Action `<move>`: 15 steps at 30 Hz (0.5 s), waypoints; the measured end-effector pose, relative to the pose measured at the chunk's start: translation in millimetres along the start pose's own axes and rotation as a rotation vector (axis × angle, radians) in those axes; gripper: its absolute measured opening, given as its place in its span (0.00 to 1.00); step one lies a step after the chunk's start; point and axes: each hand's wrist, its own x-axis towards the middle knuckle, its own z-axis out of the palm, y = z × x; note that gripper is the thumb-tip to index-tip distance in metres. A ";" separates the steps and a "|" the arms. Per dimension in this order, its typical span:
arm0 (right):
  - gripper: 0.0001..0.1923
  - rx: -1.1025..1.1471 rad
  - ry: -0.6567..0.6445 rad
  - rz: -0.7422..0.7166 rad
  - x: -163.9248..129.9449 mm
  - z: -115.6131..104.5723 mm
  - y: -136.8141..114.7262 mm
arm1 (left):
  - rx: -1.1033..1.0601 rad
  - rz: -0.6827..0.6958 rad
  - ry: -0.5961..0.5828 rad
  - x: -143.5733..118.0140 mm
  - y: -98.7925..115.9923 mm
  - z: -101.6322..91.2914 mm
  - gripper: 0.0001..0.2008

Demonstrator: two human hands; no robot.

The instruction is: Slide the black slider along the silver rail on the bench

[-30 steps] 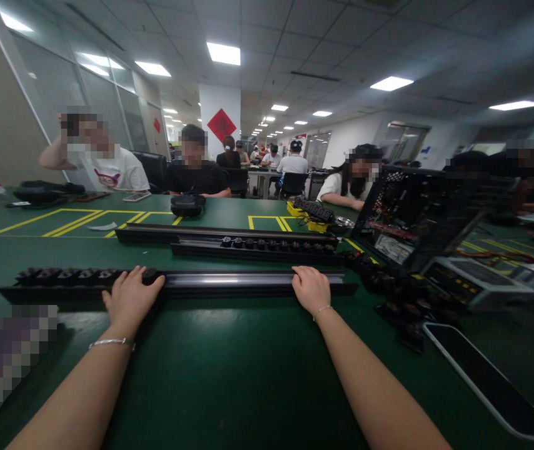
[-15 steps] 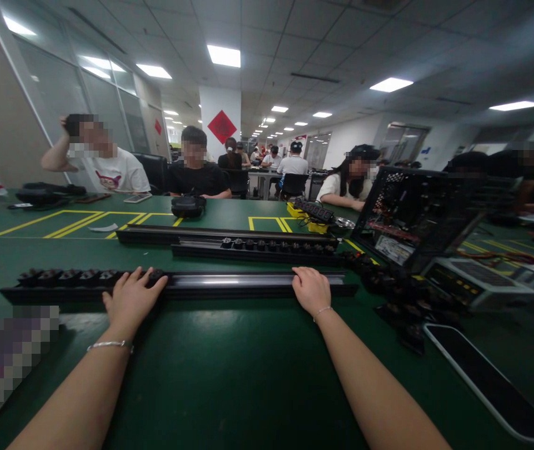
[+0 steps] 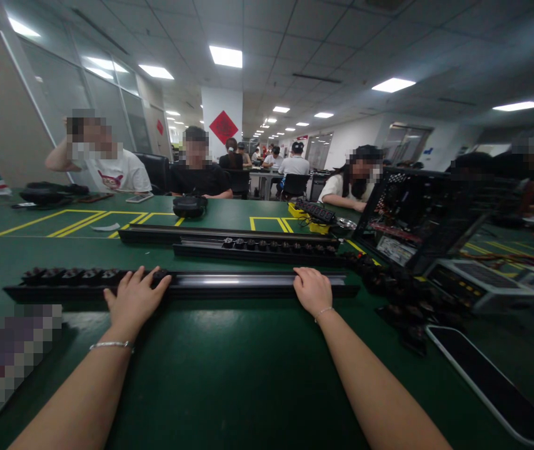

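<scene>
A long black rail [image 3: 229, 284] lies across the green table in front of me, with several small black parts [image 3: 72, 274] seated along its left end. My left hand [image 3: 133, 298] rests on the rail beside those parts, fingertips on the last one in the row. My right hand [image 3: 312, 289] lies on the rail near its right end, fingers curled over it.
Two more black rails [image 3: 252, 245] lie parallel further back. A pile of loose black parts [image 3: 396, 294] sits at the right, an open computer case [image 3: 417, 212] behind it, a phone [image 3: 487, 381] at the near right. Several people sit across the table.
Both hands stay on the rail; only the camera view shifts very slightly.
</scene>
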 end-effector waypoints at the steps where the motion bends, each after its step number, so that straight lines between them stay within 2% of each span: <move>1: 0.19 0.002 -0.003 -0.002 0.0 -0.2 0.0 | 0.053 0.005 0.022 0.2 0.2 1.1 0.33; 5: 0.20 0.004 -0.002 0.001 0.0 -0.4 0.2 | 0.154 0.056 0.067 1.6 -0.7 5.3 0.32; 15: 0.19 0.009 0.006 0.000 -0.3 -0.5 0.5 | 0.043 0.081 0.158 1.8 -0.1 6.3 0.25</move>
